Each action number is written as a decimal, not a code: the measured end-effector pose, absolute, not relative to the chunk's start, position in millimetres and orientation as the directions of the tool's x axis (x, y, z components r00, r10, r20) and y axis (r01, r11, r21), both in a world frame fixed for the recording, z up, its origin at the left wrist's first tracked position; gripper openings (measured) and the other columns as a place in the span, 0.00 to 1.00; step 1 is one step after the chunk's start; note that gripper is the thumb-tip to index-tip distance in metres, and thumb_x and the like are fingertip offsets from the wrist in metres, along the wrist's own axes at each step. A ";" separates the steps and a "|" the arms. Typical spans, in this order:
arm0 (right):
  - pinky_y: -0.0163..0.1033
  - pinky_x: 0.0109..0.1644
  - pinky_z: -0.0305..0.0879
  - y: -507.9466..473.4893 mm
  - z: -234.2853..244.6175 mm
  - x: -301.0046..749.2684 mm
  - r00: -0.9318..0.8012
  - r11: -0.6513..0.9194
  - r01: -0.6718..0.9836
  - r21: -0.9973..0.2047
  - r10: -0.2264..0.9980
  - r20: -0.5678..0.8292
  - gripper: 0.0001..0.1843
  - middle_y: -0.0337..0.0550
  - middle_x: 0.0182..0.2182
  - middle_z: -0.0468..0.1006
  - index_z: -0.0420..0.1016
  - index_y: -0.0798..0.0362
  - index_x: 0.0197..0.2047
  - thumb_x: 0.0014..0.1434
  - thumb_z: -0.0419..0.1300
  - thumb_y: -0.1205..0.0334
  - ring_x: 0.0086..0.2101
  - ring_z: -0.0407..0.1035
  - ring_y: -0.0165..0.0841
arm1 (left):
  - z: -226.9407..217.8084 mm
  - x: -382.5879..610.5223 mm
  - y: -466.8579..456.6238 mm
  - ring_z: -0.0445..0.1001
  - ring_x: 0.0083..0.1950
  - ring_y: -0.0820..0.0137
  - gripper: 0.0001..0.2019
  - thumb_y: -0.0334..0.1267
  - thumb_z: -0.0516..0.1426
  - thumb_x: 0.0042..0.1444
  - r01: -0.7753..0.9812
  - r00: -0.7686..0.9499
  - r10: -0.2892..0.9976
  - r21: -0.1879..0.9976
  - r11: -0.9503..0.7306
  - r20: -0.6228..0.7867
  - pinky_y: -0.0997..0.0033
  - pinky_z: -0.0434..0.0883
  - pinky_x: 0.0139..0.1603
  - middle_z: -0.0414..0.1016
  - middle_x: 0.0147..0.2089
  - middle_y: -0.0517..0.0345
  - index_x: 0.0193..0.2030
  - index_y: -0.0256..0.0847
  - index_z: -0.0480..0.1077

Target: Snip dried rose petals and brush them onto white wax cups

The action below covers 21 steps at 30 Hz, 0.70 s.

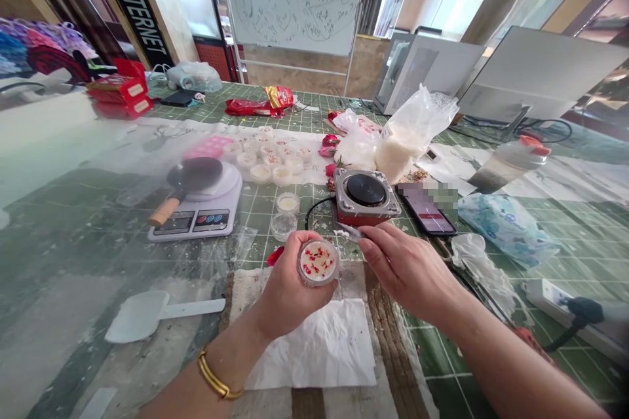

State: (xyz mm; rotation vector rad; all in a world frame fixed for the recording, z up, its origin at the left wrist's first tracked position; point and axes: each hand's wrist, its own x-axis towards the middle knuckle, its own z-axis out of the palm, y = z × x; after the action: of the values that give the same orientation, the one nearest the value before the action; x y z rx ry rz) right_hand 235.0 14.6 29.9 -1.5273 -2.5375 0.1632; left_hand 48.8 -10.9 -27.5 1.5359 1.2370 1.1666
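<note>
My left hand is wrapped round a small clear jar of pale, set wax-like filling, its top sprinkled with red petal bits. Beside it, my right hand pinches a slim pointed metal tool; its exact kind is unclear. The tool's tip lies by white crumbs in front of a small electric hot plate. Just beyond the left hand stand a filled jar and a clear jar. A red petal lies by my left hand.
A dark pan rests on a kitchen scale at left, with a white scraper nearer. Several filled jars stand farther back. A phone, a tissue pack and a power strip lie right. White paper covers the cloth.
</note>
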 end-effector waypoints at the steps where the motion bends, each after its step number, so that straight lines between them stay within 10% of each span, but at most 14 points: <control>1: 0.36 0.34 0.58 10.3 30.3 236.7 -0.470 0.478 0.859 -0.186 0.879 0.088 0.21 0.44 0.37 0.72 0.67 0.52 0.49 0.66 0.38 0.53 0.35 0.70 0.33 | -26.8 48.7 -10.7 0.70 0.39 0.69 0.24 0.31 0.62 0.43 0.203 0.089 0.986 0.966 -0.158 0.142 0.70 0.68 0.40 0.68 0.42 0.55 0.47 0.42 0.57; 8: 0.36 0.31 0.57 15.6 23.3 231.3 -0.402 0.407 0.903 -0.135 0.913 0.065 0.22 0.43 0.32 0.72 0.69 0.52 0.44 0.67 0.37 0.53 0.31 0.70 0.33 | -29.4 49.2 -10.4 0.67 0.33 0.74 0.24 0.30 0.63 0.42 -0.037 0.153 0.988 0.999 -0.030 0.035 0.75 0.66 0.33 0.67 0.38 0.60 0.46 0.43 0.59; 15: 0.39 0.39 0.63 -0.2 11.3 225.3 -0.426 0.456 0.799 -0.391 0.889 0.166 0.22 0.47 0.39 0.72 0.65 0.54 0.51 0.66 0.38 0.52 0.38 0.70 0.36 | -31.5 47.0 -5.0 0.68 0.38 0.75 0.24 0.29 0.65 0.40 -0.564 0.121 0.992 0.820 0.099 -0.036 0.75 0.68 0.38 0.67 0.43 0.59 0.44 0.44 0.61; 21: 0.42 0.42 0.63 7.1 3.3 214.8 -0.374 0.421 0.783 -0.459 0.907 0.193 0.22 0.49 0.39 0.71 0.65 0.56 0.50 0.67 0.37 0.53 0.41 0.69 0.38 | -22.5 45.6 -11.3 0.70 0.37 0.73 0.25 0.30 0.65 0.38 -0.662 0.284 0.959 0.720 0.207 -0.015 0.72 0.68 0.38 0.67 0.41 0.58 0.45 0.43 0.64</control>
State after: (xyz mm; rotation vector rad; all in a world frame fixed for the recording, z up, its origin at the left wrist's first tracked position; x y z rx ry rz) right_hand 214.8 7.1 3.3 -1.4386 -2.2668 0.4080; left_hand 45.6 -11.3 -22.5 0.6792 0.5261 1.2030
